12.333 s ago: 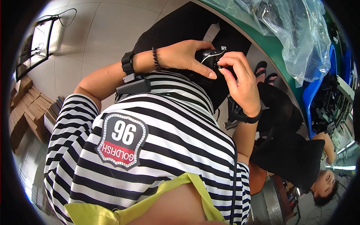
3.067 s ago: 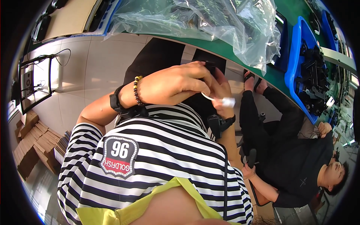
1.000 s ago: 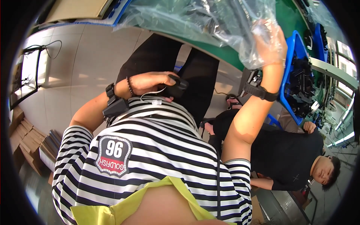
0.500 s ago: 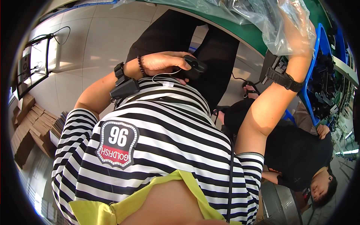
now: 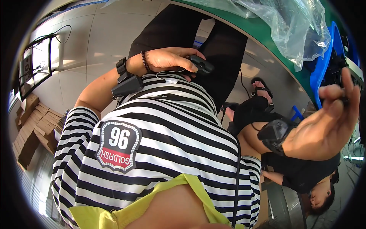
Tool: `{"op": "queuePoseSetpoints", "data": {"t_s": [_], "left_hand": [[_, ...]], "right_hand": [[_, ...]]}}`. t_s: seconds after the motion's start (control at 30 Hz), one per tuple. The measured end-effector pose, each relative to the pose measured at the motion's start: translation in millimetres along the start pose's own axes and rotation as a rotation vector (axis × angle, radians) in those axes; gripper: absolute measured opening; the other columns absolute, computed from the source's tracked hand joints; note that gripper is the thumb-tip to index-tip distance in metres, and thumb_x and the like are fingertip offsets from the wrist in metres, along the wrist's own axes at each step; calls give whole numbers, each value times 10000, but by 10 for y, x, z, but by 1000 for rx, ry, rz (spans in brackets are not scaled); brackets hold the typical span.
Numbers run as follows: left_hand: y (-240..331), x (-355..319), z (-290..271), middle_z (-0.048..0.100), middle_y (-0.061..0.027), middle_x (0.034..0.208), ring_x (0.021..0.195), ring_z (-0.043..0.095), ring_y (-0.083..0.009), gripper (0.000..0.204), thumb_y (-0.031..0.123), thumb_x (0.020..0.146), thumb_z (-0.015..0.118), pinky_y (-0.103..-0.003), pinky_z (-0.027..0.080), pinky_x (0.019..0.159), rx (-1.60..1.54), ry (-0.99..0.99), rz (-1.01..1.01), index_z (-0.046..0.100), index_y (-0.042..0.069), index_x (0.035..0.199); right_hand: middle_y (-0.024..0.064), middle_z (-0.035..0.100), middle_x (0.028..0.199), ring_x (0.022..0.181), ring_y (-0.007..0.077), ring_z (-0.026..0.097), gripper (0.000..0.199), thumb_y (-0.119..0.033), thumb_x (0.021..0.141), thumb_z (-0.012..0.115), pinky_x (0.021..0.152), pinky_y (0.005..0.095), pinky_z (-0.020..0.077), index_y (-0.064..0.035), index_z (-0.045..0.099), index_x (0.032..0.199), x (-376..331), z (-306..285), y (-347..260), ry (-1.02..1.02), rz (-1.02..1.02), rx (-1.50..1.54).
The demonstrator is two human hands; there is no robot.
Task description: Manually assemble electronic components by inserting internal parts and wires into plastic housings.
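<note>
My left hand (image 5: pixel 167 61) is closed round a small black rounded device (image 5: pixel 201 65) in front of my waist. A thin pale cable with a small white tag (image 5: pixel 171 81) runs below that hand. On the right, my right hand (image 5: pixel 324 122) is raised beside a blue plastic bin (image 5: pixel 327 57), its fingers apart and partly bent. The fingertips are blurred, and I see nothing plainly held in them. Dark parts in the bin show behind the fingers. A clear plastic bag (image 5: pixel 297 30) lies on the green-topped table (image 5: pixel 263 42), apart from both hands.
Black units are strapped to my left wrist (image 5: pixel 127 86) and right wrist (image 5: pixel 274 133). A person in black (image 5: pixel 309 168) is at the lower right. Folded cardboard (image 5: pixel 36 126) is stacked on the left, near a dark frame (image 5: pixel 34 68) on the tiled floor.
My right hand has come out of the plastic bag and moved down and to the right, beside the blue bin. The left hand still holds the black device, which has tilted slightly.
</note>
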State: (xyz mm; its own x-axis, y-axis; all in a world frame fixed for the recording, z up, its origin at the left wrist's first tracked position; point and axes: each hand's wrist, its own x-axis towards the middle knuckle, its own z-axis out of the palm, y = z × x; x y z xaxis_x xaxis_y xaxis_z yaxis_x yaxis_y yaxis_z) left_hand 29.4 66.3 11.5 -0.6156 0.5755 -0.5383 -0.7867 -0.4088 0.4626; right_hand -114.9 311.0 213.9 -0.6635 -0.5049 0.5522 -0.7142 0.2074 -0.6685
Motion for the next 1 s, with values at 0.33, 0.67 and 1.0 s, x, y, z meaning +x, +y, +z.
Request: {"op": "queuePoseSetpoints", "data": {"t_s": [0.33, 0.67, 1.0], "left_hand": [[38, -30, 69, 602, -74, 1123, 1025, 605, -153, 574, 130, 890, 710, -285, 573, 871, 31, -5, 22, 490, 38, 1412], [59, -9, 123, 606, -52, 1110, 1010, 600, -134, 595, 155, 894, 714, -284, 568, 857, 74, 73, -4, 475, 50, 1428], [155, -12, 217, 629, -34, 1073, 995, 602, -115, 612, 176, 894, 722, -277, 562, 835, 95, 95, -16, 467, 46, 1435]], "right_hand": [[138, 676, 1186, 875, 128, 633, 195, -23, 988, 599, 771, 247, 521, 40, 643, 1167, -1175, 914, 364, -360, 715, 518], [52, 664, 1024, 881, 138, 649, 197, 26, 901, 690, 747, 268, 531, -6, 691, 1095, -1226, 1055, 381, -324, 673, 402], [73, 661, 986, 940, 272, 613, 198, -12, 829, 733, 845, 360, 496, -50, 692, 1019, -1123, 1037, 365, -406, 366, 130]]}}
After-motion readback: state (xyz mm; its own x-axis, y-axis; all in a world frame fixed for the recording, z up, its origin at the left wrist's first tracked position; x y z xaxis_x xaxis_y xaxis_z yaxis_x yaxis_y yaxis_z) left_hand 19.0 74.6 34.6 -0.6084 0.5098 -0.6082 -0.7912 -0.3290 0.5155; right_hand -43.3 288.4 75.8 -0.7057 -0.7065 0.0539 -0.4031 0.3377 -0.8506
